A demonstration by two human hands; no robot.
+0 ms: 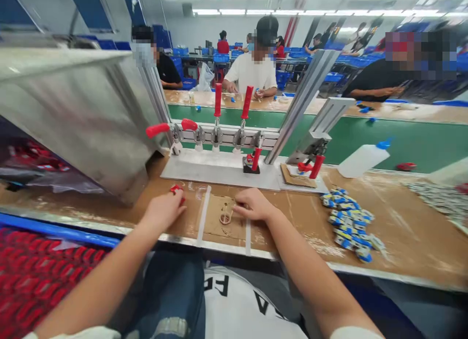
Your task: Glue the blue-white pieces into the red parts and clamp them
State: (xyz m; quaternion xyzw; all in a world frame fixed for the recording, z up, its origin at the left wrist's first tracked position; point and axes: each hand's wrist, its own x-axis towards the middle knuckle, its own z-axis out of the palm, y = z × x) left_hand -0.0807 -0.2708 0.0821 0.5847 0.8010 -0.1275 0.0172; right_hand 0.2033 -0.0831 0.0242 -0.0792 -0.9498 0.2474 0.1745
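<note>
My left hand (164,211) is closed around a small red plastic part (176,188) above the brown bench top, left of a white tape strip. The fingers cover much of that part. My right hand (255,205) is pinched on what looks like a thin pale stick (231,210), blurred and partly hidden. Its tip is over a small round dish (225,218) on a cardboard piece (215,225) between two tape strips. Behind the hands stands a row of toggle clamps with red handles (218,100). Under one clamp is a red part on a black block (251,169).
A second clamp fixture (310,156) stands at the right. Beyond it lie a white squeeze bottle (363,160) and a pile of blue, yellow and white parts (349,222). Many red parts (51,275) fill a bin at lower left, below a metal housing (84,120). Co-workers sit across the green conveyor (292,122).
</note>
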